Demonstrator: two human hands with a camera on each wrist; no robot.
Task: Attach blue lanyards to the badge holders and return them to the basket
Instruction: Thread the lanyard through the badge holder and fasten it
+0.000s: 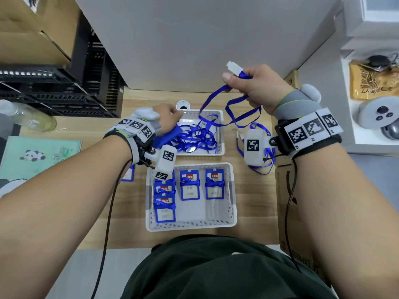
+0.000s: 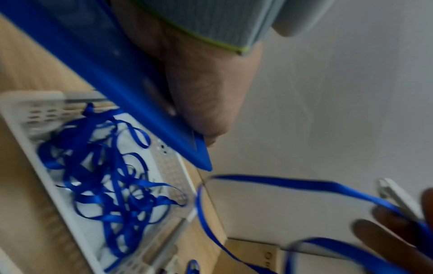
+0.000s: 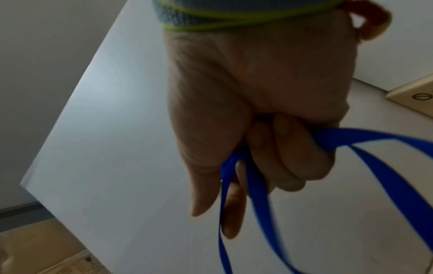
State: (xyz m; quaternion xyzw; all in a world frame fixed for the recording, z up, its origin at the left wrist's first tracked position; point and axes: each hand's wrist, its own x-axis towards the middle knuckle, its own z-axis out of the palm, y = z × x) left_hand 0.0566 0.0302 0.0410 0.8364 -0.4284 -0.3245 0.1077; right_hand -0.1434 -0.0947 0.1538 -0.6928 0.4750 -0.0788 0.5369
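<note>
A panda notebook [image 1: 32,157] lies on the table [image 1: 254,190] at nine o'clock — a clear bottle [image 1: 26,116] sits above it, black crates [image 1: 64,91] at ten o'clock.

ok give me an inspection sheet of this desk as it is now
surface: wooden desk, grey partition behind it.
job's things: far basket holds tangled blue lanyards; near basket holds four badge holders wrapped in lanyards; another lanyard lies on the desk to the right.
clutter: panda notebook, glass bottle.
grippers: left hand holds a blue badge holder over the far basket; right hand grips a raised lanyard, its white clip sticking out.
cables: black cable from each wrist device.
surroundings: black crates, cardboard box, side shelf with small devices.
</note>
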